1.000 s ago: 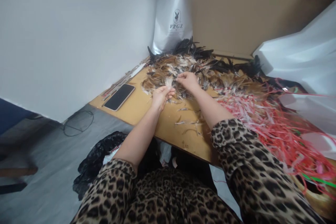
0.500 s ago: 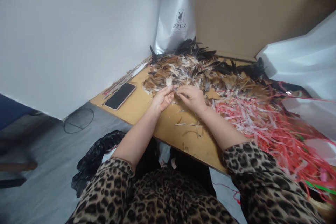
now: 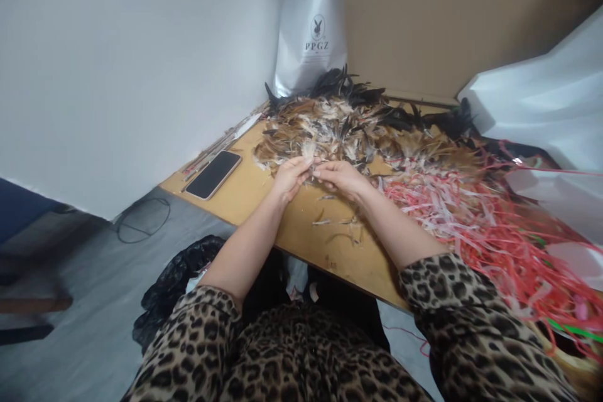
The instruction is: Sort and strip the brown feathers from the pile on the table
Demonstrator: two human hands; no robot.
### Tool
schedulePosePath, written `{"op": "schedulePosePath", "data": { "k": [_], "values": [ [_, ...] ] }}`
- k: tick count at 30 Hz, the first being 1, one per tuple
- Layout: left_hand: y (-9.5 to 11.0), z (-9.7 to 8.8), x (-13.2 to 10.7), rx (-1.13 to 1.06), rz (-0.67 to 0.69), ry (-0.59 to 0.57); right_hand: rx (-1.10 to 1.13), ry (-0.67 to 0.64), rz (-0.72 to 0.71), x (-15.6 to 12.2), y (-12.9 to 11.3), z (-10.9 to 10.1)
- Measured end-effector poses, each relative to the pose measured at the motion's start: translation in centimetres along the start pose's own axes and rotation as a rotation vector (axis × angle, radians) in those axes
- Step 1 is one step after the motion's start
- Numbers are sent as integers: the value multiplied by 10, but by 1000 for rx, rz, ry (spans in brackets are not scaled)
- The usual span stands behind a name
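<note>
My left hand (image 3: 292, 177) pinches a small pale feather (image 3: 309, 149) whose fluffy part points up over the pile. Close against it, my right hand (image 3: 340, 176) is closed in a pinch at the feather's lower end; its fingertips hide what exactly they grip. Just beyond both hands spreads a heap of brown, cream and black feathers (image 3: 325, 119). A few loose feather bits (image 3: 336, 222) lie on the table below my right hand. Red and white ribbon strips (image 3: 471, 226) are massed beside my right forearm.
On the wooden table (image 3: 264, 220) a phone (image 3: 213, 174) lies at the left, near thin sticks along the wall. A white printed bag (image 3: 311, 25) stands at the back. White sheeting (image 3: 541, 94) rises at the right. A black plastic bag (image 3: 174, 282) sits on the floor.
My right hand has lowered slightly and its fingers have come nearer to my left fingertips. The pale feather now stands up more plainly between the hands. The view has shifted slightly.
</note>
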State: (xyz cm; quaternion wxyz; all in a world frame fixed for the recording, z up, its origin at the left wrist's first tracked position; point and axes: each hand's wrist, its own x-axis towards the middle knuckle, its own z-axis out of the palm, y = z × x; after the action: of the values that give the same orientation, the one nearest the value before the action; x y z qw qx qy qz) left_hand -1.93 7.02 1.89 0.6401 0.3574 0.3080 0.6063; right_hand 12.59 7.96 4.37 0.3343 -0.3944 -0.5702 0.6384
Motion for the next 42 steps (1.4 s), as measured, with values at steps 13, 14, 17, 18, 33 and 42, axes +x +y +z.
{"op": "schedulePosePath", "data": {
  "k": [13,14,17,18,33,42],
  "values": [
    [-3,1,0,35,-96,51,205,304,-125,6,3,4],
    [-3,2,-1,51,-100,47,211,316,-130,6,3,5],
    [-5,3,-1,85,-103,39,227,326,-144,7,5,8],
    [-5,3,-1,94,-101,41,231,324,-147,7,5,8],
    [-4,4,1,320,16,88,214,341,-139,11,11,10],
    [14,-12,8,-28,158,321,-585,167,-242,18,17,-1]
  ]
}}
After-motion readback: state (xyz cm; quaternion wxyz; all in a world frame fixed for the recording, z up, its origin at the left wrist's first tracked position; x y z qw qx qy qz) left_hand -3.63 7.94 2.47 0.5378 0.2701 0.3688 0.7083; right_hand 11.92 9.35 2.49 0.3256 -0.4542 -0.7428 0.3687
